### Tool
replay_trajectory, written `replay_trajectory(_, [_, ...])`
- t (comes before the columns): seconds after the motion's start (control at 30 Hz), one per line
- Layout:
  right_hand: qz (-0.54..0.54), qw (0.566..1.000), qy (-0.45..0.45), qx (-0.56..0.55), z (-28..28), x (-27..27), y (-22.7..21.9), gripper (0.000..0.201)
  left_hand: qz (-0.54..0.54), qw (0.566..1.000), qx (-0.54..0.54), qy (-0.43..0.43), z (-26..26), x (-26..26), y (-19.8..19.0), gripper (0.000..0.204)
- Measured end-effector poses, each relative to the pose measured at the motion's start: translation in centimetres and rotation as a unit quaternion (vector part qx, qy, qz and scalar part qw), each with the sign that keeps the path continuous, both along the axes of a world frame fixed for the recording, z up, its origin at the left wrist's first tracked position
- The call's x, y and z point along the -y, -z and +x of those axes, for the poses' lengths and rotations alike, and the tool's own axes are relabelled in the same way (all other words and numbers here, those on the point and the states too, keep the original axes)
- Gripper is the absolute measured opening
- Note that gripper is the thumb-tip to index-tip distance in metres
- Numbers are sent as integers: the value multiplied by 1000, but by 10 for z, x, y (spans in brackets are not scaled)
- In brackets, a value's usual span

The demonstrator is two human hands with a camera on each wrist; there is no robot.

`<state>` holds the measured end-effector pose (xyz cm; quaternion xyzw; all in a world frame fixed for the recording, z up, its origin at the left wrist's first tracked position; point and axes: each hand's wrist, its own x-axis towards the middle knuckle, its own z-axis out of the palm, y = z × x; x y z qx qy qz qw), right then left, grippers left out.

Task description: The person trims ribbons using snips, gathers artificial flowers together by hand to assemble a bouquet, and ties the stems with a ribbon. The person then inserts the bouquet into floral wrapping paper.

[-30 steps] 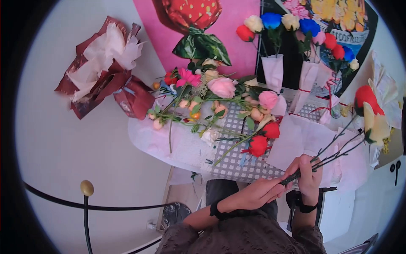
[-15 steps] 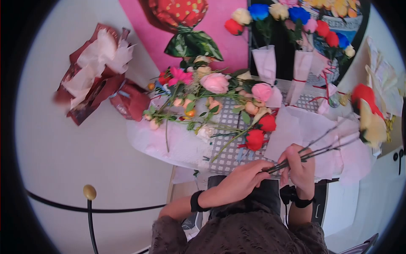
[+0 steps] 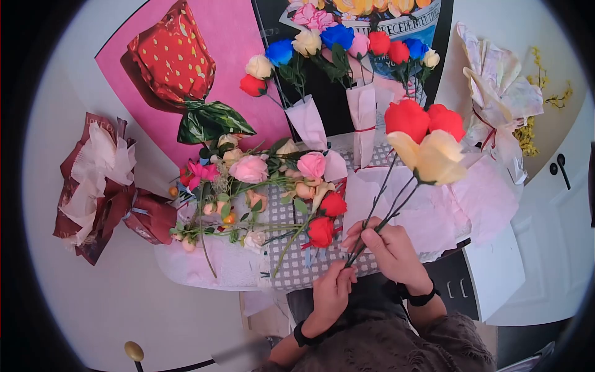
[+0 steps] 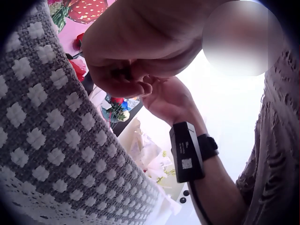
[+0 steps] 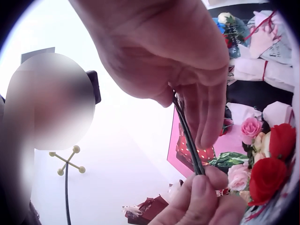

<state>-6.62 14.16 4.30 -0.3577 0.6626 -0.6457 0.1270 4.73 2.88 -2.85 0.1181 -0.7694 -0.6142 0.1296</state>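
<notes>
**Finding: top-heavy load held low**

Two red roses and a cream rose stand together above the table's near edge, heads leaning far and right. The right hand pinches their dark stems between thumb and fingers, its other fingers only loosely bent. The left hand has its fingers curled closed, thumb and fingertip nipping the stem ends.

Risk, in my judgement: with the grip so far below the heads, a slackened right thumb could let the stems twist or fan apart. A swing left could knock the loose red flowers on the checked cloth; a dip could crease the pink paper just beyond the right hand.
</notes>
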Motion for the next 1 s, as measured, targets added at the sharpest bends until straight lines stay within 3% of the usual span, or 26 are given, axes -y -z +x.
replay_trajectory(0.07, [4,997,-44,58,1,-5,1,31,-24,1000,-2,-9,-2,-1,8,12])
replay_trajectory(0.17, [-22,975,-126,182,1,-11,-5,37,-9,997,-56,57,-4,1,11,15])
replay_trajectory(0.23, [-52,953,-167,247,-1,-14,-5,40,75,993,-11,95,-3,2,9,15])
replay_trajectory(0.3, [-90,931,-198,292,-4,-17,-5,42,79,992,-4,93,-3,4,8,15])
replay_trajectory(0.43, [-17,950,-164,264,-4,-17,-7,36,75,991,22,107,-4,4,11,16])
replay_trajectory(0.5, [76,975,-187,93,-12,-20,0,26,62,989,39,128,-3,7,7,15])
replay_trajectory(0.57, [68,974,-177,125,-11,-22,2,20,50,987,60,143,-1,10,5,14])
replay_trajectory(0.63, [61,970,-175,158,-8,-21,4,13,4,974,21,227,-1,15,1,12])
replay_trajectory(0.67, [41,971,-163,173,-7,-20,5,11,5,977,22,213,0,19,-2,12])
replay_trajectory(0.73, [28,967,-168,189,-6,-18,6,9,-17,955,10,296,1,27,-9,12])
replay_trajectory(0.77, [46,971,-164,170,-6,-18,7,9,-19,941,23,336,3,34,-6,15])
replay_trajectory(0.8, [63,974,-159,150,-6,-17,8,9,-16,946,26,321,2,39,-10,15])
replay_trajectory(0.87, [71,971,-154,171,-3,-15,7,9,-23,907,102,408,-2,50,-22,17])
replay_trajectory(0.93, [31,964,-114,238,-1,-13,3,10,-33,905,130,403,-4,62,-30,20])
replay_trajectory(1.0, [47,971,-92,215,-3,-14,3,11,-295,877,37,376,-6,79,-41,23])
